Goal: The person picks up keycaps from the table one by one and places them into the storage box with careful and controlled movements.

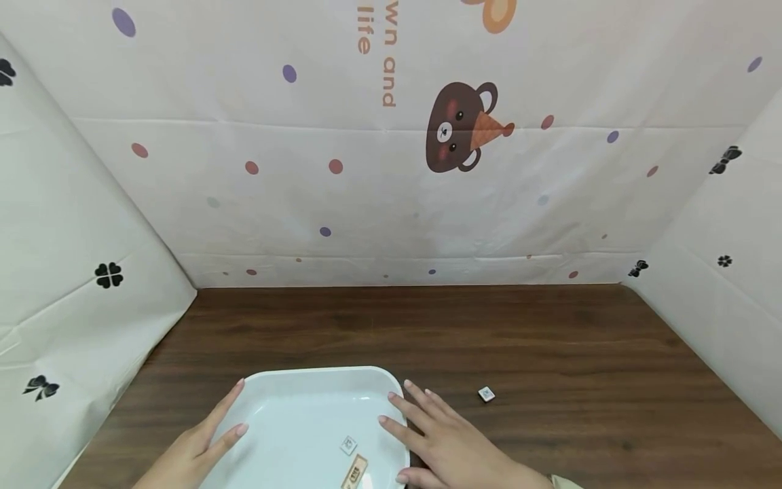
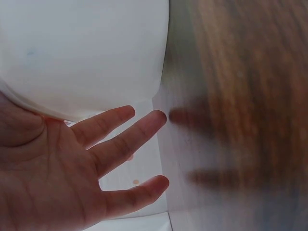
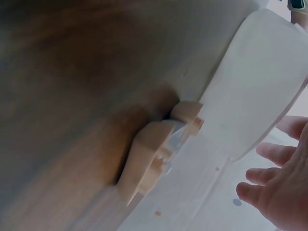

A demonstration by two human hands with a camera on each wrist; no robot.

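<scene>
A white rounded tray (image 1: 305,414) lies at the front of the table, cut off by the lower edge of the head view. My left hand (image 1: 198,445) is at its left rim, fingers extended and thumb apart; the left wrist view shows the palm and spread fingers beside the tray's outer side. Over the right rim lies my right hand (image 1: 449,438), its fingers spread and fairly straight, fingertips reaching just past the edge. Inside the tray are a small white square tile (image 1: 348,445) with a dark print and a beige rectangular piece (image 1: 354,472) with dark markings.
Another small white tile (image 1: 486,394) lies on the dark wooden table (image 1: 550,339), right of the tray. In the right wrist view, a tan two-part object (image 3: 149,149) with a grey middle stands near the tray. Patterned white sheets (image 1: 366,204) enclose the table's back and sides.
</scene>
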